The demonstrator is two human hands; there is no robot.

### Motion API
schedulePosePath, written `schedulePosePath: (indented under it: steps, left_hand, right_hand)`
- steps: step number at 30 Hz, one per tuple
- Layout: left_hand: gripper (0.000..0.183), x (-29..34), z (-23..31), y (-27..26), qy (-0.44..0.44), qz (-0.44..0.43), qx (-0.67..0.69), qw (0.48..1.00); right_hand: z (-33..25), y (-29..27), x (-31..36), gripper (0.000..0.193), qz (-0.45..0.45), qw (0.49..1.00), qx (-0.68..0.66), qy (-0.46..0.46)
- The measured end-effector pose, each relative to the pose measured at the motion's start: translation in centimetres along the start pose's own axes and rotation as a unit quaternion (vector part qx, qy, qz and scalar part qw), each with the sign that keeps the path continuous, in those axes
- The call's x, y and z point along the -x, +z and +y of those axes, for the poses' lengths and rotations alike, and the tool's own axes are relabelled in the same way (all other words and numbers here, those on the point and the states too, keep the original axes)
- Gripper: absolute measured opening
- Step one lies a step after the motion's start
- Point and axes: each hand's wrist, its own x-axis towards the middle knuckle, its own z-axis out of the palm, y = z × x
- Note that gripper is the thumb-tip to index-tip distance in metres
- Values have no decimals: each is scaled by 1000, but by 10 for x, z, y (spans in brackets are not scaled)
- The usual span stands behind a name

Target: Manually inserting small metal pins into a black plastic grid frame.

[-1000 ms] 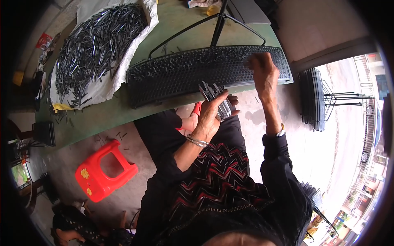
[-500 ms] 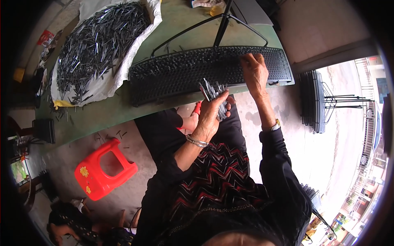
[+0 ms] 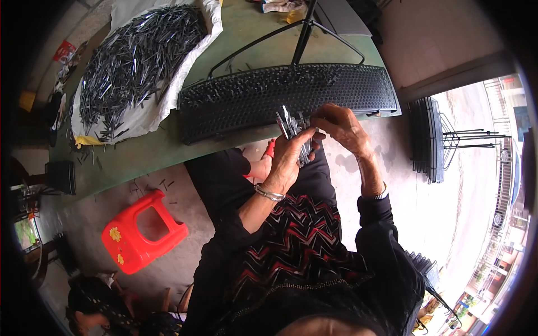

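My left hand (image 3: pixel 287 155) is closed around a bundle of thin dark shiny strips (image 3: pixel 288 123), their tips fanned upward. Beside it, my right hand (image 3: pixel 346 131) bends in, with thumb and fingers pinched together at the bundle's right side. What those fingertips hold is hidden. Just beyond both hands lies a long black panel (image 3: pixel 235 115) full of small holes, along the table's near edge. Small dark bits stand up from it, mostly along its left and far part.
A heap of loose dark strips (image 3: pixel 140 61) lies on a white sheet (image 3: pixel 193 61) on the green table (image 3: pixel 134 159). A black metal stand (image 3: pixel 304 39) rises behind the panel. A red stool (image 3: pixel 131 241) stands lower left; stacked black panels (image 3: pixel 427 140) stand right. Another person (image 3: pixel 92 305) is lower left.
My right hand has come down and left, from over the far right part of the panel to the strips in my left hand. The left hand has hardly moved.
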Motion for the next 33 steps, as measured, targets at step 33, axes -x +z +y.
schedulePosePath:
  steps: [33]
  left_hand:
    - [25, -5, -2, -12, -47, -12, 37, 998]
  right_hand:
    - [46, -1, -53, 4, 357, 908, 186, -116]
